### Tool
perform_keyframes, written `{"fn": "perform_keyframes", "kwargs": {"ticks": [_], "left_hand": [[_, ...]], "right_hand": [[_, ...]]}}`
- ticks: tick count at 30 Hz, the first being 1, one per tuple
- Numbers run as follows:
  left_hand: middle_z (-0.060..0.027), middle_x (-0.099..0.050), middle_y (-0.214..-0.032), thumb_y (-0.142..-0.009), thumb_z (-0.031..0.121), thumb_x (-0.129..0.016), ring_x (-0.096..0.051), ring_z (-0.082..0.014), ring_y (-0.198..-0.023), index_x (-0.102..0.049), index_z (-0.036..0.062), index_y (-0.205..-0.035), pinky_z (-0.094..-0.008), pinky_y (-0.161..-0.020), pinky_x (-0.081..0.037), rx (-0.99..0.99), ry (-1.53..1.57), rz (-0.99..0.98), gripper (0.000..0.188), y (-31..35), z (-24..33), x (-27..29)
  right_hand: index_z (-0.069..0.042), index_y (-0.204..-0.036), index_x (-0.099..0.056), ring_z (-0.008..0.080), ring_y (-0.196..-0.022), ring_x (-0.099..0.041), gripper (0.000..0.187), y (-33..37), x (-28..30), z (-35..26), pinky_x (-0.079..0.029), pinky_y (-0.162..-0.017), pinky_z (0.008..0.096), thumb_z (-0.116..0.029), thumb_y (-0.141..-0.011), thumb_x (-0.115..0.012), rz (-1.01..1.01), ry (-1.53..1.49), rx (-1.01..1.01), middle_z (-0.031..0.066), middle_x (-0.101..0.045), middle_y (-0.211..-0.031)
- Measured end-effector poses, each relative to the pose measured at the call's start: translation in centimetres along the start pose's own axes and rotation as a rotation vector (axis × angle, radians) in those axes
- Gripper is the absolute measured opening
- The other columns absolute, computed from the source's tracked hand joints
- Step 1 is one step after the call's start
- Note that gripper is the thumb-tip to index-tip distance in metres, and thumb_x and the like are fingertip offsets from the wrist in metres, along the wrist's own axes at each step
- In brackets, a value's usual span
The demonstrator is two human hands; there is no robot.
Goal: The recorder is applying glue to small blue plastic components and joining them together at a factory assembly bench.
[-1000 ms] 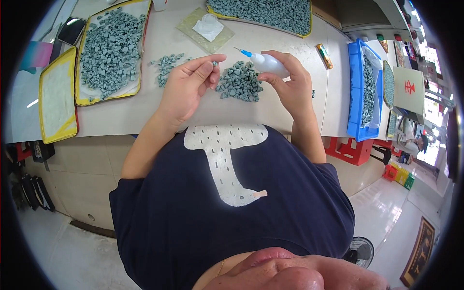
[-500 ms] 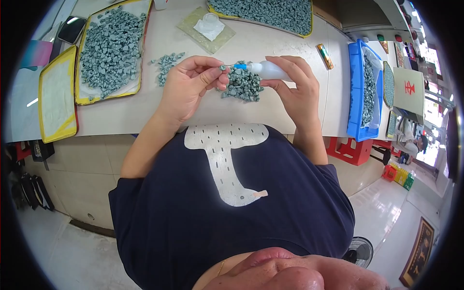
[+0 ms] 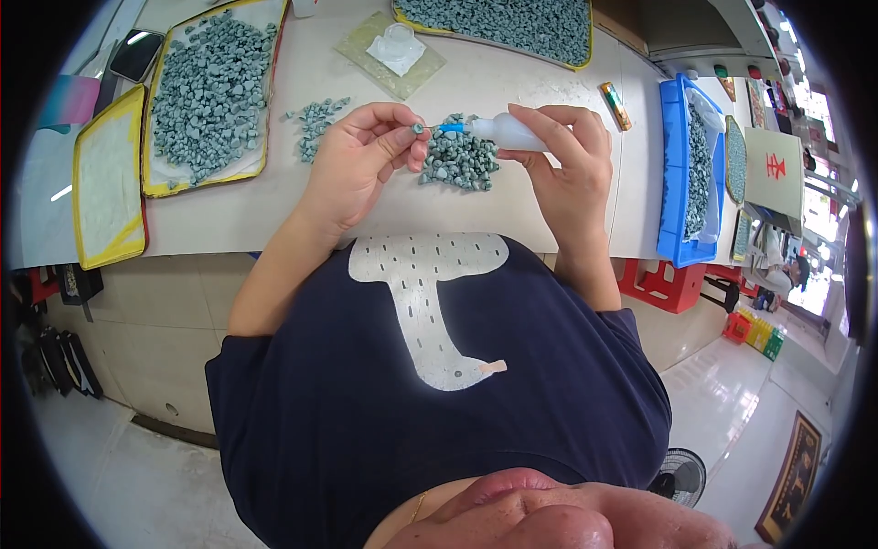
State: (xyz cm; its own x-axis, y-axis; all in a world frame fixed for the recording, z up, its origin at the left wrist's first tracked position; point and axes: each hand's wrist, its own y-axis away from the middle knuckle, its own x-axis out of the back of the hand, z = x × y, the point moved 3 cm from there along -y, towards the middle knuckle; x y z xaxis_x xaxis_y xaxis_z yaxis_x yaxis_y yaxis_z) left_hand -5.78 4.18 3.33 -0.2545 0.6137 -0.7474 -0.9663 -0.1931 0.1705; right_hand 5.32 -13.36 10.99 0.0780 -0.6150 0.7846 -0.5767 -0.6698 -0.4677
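Between thumb and forefinger, my left hand pinches a small grey-green stone piece. My right hand grips a white squeeze bottle, which lies sideways with its blue needle tip pointing at the piece. The thin needle end is close to the piece; whether they touch is too fine to tell. Below the bottle, a pile of similar grey-green stones lies on the table. To the left, a smaller scatter of stones sits partly beside my left hand.
A yellow-rimmed tray of stones stands at the left beside a yellow-edged tray. Another stone tray is at the back. A greenish mat, a small tube and a blue bin surround the work spot.
My right hand and the bottle have shifted slightly right, so the needle tip sits a little farther from the stone piece. My left hand has barely moved.
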Motion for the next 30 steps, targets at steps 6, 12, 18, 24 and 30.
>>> {"fn": "perform_keyframes", "kwargs": {"ticks": [6, 12, 18, 24, 30], "left_hand": [[-0.0124, -0.063, -0.091, -0.091, -0.001, -0.054, -0.059, -0.0167, -0.078, -0.056, -0.0038, -0.103, -0.0287, -0.073, -0.05, 0.005, -0.051, 0.002, 0.012, 0.0, 0.0, -0.2], [-0.0124, -0.063, -0.09, -0.091, -0.002, -0.054, -0.059, -0.0166, -0.078, -0.056, -0.0042, -0.103, -0.0289, -0.073, -0.05, 0.0, -0.112, 0.035, 0.013, 0.0, 0.0, -0.1], [-0.0122, -0.062, -0.09, -0.091, -0.002, -0.053, -0.058, -0.0165, -0.077, -0.056, -0.0045, -0.103, -0.0286, -0.073, -0.05, 0.016, -0.169, 0.051, 0.013, 0.0, 0.1, -0.3], [-0.011, -0.062, -0.09, -0.091, -0.001, -0.053, -0.057, -0.0158, -0.076, -0.055, -0.0036, -0.103, -0.028, -0.072, -0.049, 0.015, -0.103, 0.042, 0.012, 0.0, 0.0, -0.4], [-0.0071, -0.06, -0.088, -0.092, 0.002, -0.054, -0.054, -0.0132, -0.074, -0.055, -0.0012, -0.101, -0.0256, -0.067, -0.045, 0.069, -0.016, -0.026, 0.01, 0.0, -1.0, -1.0]], "right_hand": [[-0.017, -0.098, -0.072, 0.0184, -0.084, -0.056, 0.042, -0.1, 0.1, -0.5, -0.04, -0.076, 0.0322, -0.011, -0.058, -0.081, -0.009, 0.068, 0.014, -0.0006, -0.062, -0.088], [-0.02, -0.096, -0.071, 0.0168, -0.084, -0.053, 0.036, -0.1, 0.0, -0.5, -0.036, -0.076, 0.0328, -0.013, -0.06, -0.079, 0.033, 0.137, 0.047, -0.0042, -0.06, -0.087], [-0.018, -0.098, -0.072, 0.0187, -0.083, -0.055, 0.04, -0.2, 0.4, -0.8, -0.04, -0.076, 0.0327, -0.011, -0.06, -0.081, 0.009, 0.162, 0.043, -0.0013, -0.061, -0.086], [-0.01, -0.102, -0.07, 0.016, -0.078, -0.057, 0.037, -0.1, 0.8, 1.2, -0.044, -0.072, 0.0284, -0.01, -0.066, -0.081, 0.082, -0.122, -0.105, 0.0018, -0.064, -0.086], [-0.001, -0.102, -0.066, 0.0098, -0.076, -0.056, 0.032, 1.0, -0.2, 6.7, -0.045, -0.068, 0.0244, -0.009, -0.074, -0.078, 0.169, -0.201, -0.317, 0.0019, -0.066, -0.085]]}}
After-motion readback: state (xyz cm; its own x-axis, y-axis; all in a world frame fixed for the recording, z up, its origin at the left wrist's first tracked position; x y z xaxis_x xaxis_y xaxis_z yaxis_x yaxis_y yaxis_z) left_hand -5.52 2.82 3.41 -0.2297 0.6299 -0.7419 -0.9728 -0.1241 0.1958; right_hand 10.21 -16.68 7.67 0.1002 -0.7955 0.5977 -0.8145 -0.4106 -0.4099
